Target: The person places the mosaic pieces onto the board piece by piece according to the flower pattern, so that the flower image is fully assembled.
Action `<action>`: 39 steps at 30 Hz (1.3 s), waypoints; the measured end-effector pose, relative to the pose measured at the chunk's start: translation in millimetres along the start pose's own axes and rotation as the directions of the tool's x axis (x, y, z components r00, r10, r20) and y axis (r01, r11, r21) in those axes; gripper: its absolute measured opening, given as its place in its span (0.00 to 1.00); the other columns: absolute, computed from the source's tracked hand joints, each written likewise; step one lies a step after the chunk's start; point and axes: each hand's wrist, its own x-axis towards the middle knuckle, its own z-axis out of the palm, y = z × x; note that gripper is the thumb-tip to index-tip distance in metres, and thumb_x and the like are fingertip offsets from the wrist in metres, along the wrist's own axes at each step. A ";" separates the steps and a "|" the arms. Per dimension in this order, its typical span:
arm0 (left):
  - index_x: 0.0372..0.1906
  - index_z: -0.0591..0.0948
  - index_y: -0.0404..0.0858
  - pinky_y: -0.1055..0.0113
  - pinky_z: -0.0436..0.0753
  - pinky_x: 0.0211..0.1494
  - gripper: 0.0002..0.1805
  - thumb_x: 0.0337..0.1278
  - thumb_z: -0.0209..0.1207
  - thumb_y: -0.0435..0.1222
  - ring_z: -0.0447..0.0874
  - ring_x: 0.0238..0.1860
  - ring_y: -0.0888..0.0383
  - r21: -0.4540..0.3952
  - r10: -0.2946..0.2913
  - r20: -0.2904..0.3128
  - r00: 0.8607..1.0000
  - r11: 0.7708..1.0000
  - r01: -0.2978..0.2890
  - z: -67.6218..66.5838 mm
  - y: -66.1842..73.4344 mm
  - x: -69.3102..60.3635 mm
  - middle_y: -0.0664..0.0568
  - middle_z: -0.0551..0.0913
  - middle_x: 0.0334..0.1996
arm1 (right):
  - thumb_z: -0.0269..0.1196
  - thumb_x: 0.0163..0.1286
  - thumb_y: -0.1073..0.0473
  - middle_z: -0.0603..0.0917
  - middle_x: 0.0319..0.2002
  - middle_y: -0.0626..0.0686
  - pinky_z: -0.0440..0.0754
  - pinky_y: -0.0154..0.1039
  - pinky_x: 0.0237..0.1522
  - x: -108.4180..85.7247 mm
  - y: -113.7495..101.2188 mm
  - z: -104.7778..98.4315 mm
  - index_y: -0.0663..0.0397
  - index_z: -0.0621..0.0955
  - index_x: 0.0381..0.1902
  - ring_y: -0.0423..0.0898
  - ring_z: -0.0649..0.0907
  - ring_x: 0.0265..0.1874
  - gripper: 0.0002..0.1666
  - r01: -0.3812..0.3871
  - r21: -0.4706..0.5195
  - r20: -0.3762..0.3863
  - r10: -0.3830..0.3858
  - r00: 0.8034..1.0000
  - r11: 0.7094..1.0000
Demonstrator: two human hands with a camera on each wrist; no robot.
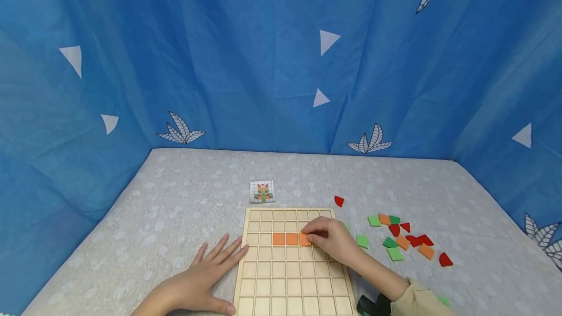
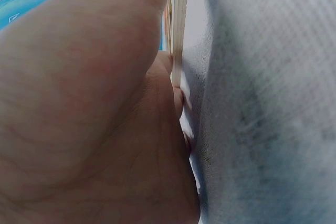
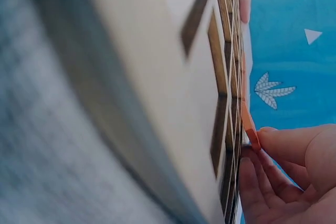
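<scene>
Your left hand (image 1: 202,277) lies spread; your right hand (image 1: 333,240) pinches an orange tile (image 1: 303,239).
Your left hand touches the grid board's (image 1: 292,286) left side, probably steadying it; a pattern card (image 1: 262,192) lies between it and the surface's (image 1: 184,184) back edge, likely for easy viewing. Your right grip has the tile tilted beside two flat orange tiles (image 1: 278,239), apparently for control, and hides some cells. Loose pieces (image 1: 395,254) lie toward the surface's right edge.

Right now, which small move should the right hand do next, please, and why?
I would probably lower the held orange tile flat into the wooden board: the right hand pinches it, and in the right wrist view it looks tilted, while the neighbouring orange tile lies flat.
</scene>
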 end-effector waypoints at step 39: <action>0.74 0.51 0.44 0.26 0.29 0.52 0.57 0.41 0.63 0.62 0.32 0.69 0.34 -0.029 -0.007 0.008 1.000 1.000 0.007 -0.5 1.3 0.1 0.43 0.44 0.73 | 0.58 0.69 0.60 0.83 0.43 0.57 0.78 0.37 0.41 -9.2 -5.8 -24.9 0.63 0.82 0.46 0.52 0.80 0.42 0.13 -0.169 0.225 0.057 0.160 0.985 0.959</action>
